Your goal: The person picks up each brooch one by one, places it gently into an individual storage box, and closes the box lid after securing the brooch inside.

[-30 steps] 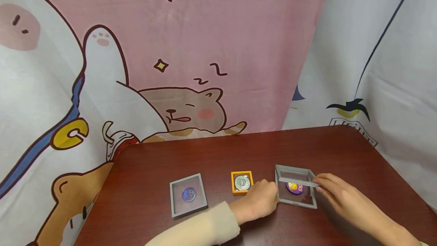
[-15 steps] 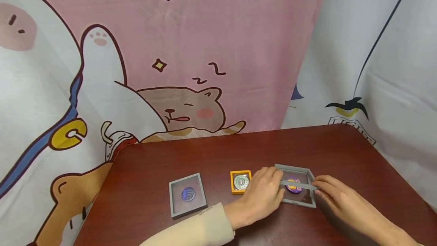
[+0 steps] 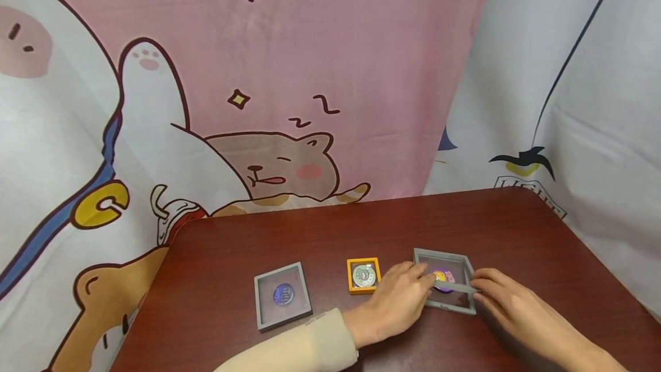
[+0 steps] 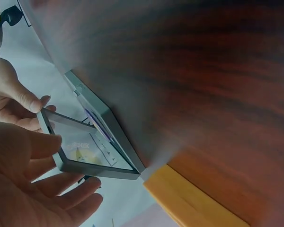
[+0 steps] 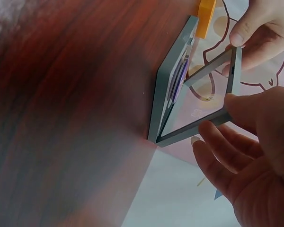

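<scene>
On the right of the table lies a grey hinged display frame (image 3: 441,255) with clear film, its lid (image 5: 194,130) raised at a slant over the base (image 4: 103,111). A round purple badge (image 3: 443,275) with a yellow figure sits inside. My left hand (image 3: 400,300) pinches the lid's left front corner between thumb and fingers. At the opposite corner my right hand (image 3: 518,306) pinches the lid too, thumb on the edge and fingers beneath, as the right wrist view shows. The base rests on the tabletop.
Just left of the left hand stands a small orange frame (image 3: 364,290) holding a green-and-white round badge (image 3: 364,275). Farther left lies another grey frame (image 3: 256,306) with a blue round badge (image 3: 283,294). Cartoon-print curtains (image 3: 392,73) hang behind the dark red table (image 3: 289,234).
My left hand has come from the frame's left front side onto the lid's corner. The lid has tilted farther forward, toward me, with the right hand still holding it.
</scene>
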`<state>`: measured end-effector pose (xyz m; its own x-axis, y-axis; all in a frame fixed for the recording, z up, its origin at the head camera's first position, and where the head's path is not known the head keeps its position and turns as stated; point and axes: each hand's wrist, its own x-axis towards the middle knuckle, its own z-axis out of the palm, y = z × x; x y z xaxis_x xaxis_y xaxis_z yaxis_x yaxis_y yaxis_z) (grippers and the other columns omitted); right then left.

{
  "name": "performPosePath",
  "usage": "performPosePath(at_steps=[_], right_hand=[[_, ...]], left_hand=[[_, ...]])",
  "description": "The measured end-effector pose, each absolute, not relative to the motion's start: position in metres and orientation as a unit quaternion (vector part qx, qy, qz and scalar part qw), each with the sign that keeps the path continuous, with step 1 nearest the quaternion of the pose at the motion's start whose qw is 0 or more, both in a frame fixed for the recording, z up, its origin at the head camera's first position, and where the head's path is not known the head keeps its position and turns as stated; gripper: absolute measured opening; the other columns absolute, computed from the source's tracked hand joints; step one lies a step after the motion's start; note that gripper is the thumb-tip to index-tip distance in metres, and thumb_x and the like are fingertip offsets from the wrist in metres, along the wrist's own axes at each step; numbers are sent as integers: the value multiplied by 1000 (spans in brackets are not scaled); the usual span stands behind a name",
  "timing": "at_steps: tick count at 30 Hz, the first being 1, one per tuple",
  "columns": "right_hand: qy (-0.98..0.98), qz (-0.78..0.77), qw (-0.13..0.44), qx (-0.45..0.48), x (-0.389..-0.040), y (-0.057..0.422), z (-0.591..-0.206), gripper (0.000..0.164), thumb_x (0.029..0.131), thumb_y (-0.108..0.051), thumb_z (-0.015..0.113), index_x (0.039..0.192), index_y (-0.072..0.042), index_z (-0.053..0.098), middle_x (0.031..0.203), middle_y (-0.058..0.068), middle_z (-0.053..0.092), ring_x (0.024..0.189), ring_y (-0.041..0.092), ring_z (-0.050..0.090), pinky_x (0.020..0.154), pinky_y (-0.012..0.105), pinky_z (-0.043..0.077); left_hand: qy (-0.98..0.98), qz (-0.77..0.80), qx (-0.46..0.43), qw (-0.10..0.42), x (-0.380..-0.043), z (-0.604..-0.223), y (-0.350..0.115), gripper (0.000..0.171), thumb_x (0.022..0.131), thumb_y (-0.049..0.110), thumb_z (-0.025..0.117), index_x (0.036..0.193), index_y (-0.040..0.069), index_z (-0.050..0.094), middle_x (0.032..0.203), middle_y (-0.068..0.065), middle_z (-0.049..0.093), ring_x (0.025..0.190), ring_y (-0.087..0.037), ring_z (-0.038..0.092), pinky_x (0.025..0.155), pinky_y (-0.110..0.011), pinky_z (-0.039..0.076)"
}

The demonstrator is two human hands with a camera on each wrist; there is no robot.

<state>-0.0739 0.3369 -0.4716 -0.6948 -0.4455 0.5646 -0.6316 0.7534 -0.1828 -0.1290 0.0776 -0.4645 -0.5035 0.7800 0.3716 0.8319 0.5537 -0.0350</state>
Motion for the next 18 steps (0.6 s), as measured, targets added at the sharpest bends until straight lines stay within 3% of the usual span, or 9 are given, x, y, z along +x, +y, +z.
performPosePath(at_steps=[5, 9, 18], right_hand=[[-898, 190, 253, 304, -73, 336, -475, 40, 111, -43, 47, 103, -14, 73, 113, -9, 62, 93, 5, 63, 88, 9, 44], [-899, 189, 248, 307, -72, 336, -477, 39, 111, -43, 48, 101, -14, 73, 111, -10, 62, 91, 3, 62, 86, 8, 44], [-889, 197, 246, 331, -72, 332, -485, 52, 112, -46, 35, 95, -13, 71, 102, -14, 57, 83, -3, 55, 73, 9, 43]], left_hand=[[-859, -62, -475, 182, -129, -467, 78, 15, 91, 10, 75, 103, 18, 78, 105, 5, 73, 93, -10, 64, 86, -24, 51], [-858, -57, -480, 173, -128, -469, 78, 15, 89, 8, 76, 100, 17, 79, 98, 7, 73, 86, -8, 62, 79, -20, 49], [-858, -37, -485, 164, -126, -473, 78, 16, 82, 5, 77, 88, 19, 76, 85, 10, 66, 75, -7, 54, 69, -18, 44]])
